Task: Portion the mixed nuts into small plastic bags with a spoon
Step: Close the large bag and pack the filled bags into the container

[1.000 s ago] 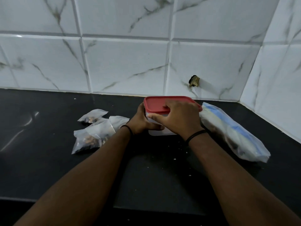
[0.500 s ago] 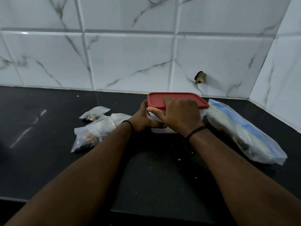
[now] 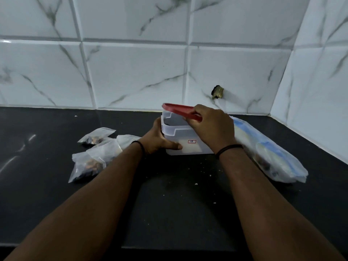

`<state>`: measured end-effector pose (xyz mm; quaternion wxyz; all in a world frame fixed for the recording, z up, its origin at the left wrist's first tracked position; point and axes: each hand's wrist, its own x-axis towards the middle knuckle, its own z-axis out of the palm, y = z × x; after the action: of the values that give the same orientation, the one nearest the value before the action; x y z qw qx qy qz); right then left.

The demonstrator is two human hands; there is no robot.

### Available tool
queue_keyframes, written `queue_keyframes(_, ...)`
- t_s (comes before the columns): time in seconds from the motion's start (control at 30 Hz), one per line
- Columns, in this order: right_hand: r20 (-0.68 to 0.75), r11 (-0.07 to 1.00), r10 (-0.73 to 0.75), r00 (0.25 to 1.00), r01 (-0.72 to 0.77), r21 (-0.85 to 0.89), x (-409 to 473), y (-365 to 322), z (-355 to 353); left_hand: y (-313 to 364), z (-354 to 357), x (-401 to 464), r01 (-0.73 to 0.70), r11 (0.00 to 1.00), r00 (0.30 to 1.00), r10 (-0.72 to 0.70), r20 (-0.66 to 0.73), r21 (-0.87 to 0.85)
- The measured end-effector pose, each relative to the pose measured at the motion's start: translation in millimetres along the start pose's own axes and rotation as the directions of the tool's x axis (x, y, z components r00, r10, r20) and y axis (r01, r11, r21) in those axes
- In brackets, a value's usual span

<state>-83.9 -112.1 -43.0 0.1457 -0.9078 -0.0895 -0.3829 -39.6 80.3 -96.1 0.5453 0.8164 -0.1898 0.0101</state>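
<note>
A clear plastic container (image 3: 185,142) stands on the black counter near the back wall. My left hand (image 3: 158,140) grips its left side, thumb along the front. My right hand (image 3: 211,125) holds the red lid (image 3: 178,109), lifted and tilted above the container's rim. The inside of the container is not visible. Several small plastic bags of nuts (image 3: 92,159) lie to the left. A large clear bag with blue print (image 3: 269,153) lies to the right, dark nuts showing at its near end. No spoon is in view.
The black counter (image 3: 178,204) carries scattered crumbs in front of the container. White marble-look tiles form the back wall and the right corner wall (image 3: 320,91). A small brass fitting (image 3: 217,92) sticks out of the back wall.
The red lid was flat on the container; now my right hand has raised it off the rim and tilted it. My left hand still holds the container's side.
</note>
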Motion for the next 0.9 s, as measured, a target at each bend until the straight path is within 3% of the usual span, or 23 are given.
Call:
queue_keyframes(0.07,0.001,0.992,0.13,0.992,-0.13,-0.001,-2,7,-2,1,-1,-1,0.0,1.0,1.0,0.0,0.006,-0.016)
queue_keyframes(0.13,0.037,0.972,0.193,0.98,-0.197,0.126,-2,15,-4,2,-2,-1,0.003,1.0,1.0,-0.002,0.018,-0.028)
queue_keyframes(0.4,-0.059,0.979,0.141,0.988,-0.13,0.156,-4,23,-7,2,-6,-1,0.025,0.999,0.998,-0.023,0.066,-0.04)
queue_keyframes(0.5,-0.093,0.983,0.139,0.986,-0.126,0.136,-3,23,-8,5,-2,-5,0.003,1.0,0.997,-0.003,-0.078,-0.004)
queue_keyframes(0.57,-0.094,0.985,0.134,0.987,-0.122,0.125,-3,23,-7,9,1,-8,-0.112,0.982,0.966,0.143,-0.217,0.149)
queue_keyframes(0.63,-0.086,0.985,0.126,0.988,-0.115,0.126,-3,21,-8,17,6,-14,-0.177,0.898,0.923,0.294,-0.25,0.402)
queue_keyframes(0.8,-0.092,0.983,0.146,0.985,-0.135,0.122,-1,22,-13,36,13,-22,-0.043,0.714,0.931,0.282,-0.23,0.699)
queue_keyframes(0.9,-0.121,0.97,0.2,0.972,-0.179,0.162,1,22,-15,44,14,-25,-0.119,0.56,0.899,0.412,-0.151,0.82)
